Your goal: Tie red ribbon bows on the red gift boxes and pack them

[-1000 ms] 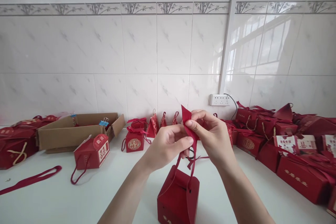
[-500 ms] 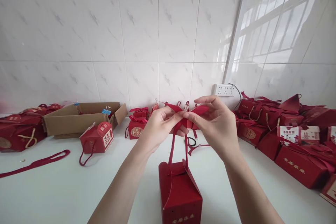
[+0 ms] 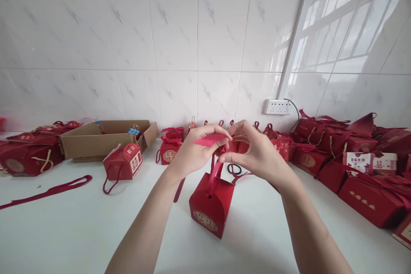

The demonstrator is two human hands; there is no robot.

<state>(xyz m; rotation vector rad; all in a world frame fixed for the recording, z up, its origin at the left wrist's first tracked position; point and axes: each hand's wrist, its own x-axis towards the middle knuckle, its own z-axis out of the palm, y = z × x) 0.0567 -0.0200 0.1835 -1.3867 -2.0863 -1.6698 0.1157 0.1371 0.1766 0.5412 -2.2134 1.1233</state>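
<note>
A red gift box with a gold round print hangs or stands tilted at the centre, below both hands. Red ribbon runs up from its top to my fingers. My left hand pinches the ribbon, with a flat pink-red length lying across its fingers. Close beside it, my right hand has thumb and fingers closed on the ribbon too. The fingertips of both hands nearly meet, and the knot or loop between them is partly hidden.
Left, a small red box stands before an open cardboard box and a loose ribbon. Many red boxes are piled right. A black ring lies behind the hands; a power strip is on the wall.
The red box has turned, showing its gold round print, and sits higher in view. Both hands have closed in and changed their hold on the ribbon. The camera view has tipped slightly down.
</note>
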